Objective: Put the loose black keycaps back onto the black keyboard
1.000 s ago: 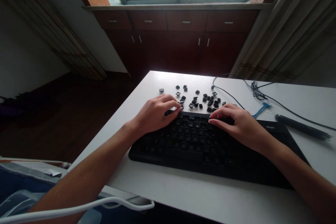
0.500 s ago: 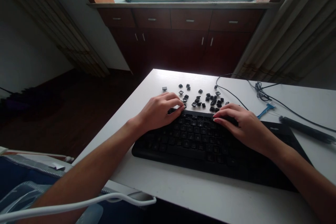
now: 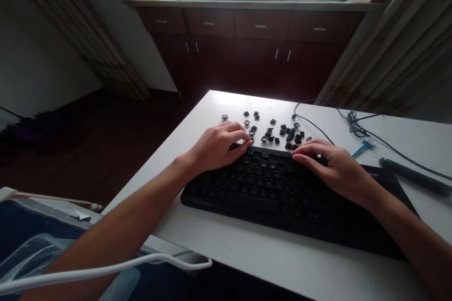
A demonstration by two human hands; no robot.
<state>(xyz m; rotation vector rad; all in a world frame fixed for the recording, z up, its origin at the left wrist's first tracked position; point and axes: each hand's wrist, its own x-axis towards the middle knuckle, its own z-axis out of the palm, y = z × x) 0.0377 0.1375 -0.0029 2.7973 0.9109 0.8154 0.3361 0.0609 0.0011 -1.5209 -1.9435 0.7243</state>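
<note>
A black keyboard (image 3: 252,201) lies on the white table, with several keys gone from their places. My left hand (image 3: 223,146) rests over its back left edge, thumb and index fingertip pinched together beside a loose keycap; whatever lies between them is too small to make out. At the keyboard's top row, my right hand (image 3: 330,164) has thumb and forefinger closed in a pinch, and the tips hide what they hold. Behind the keyboard several loose black keycaps (image 3: 264,138) are scattered, some upside down. One keycap (image 3: 225,117) sits apart at the left.
A blue brush-like tool (image 3: 362,147) and a long dark tool (image 3: 416,176) lie on the table (image 3: 226,233) at the right. The black cable (image 3: 354,122) is bundled behind them. A white tube (image 3: 116,268) crosses the lower left, over a blue cloth and clear plastic.
The view has shifted slightly, so the scene sits a little further right. Both hands keep almost the same pinched poses at the keyboard.
</note>
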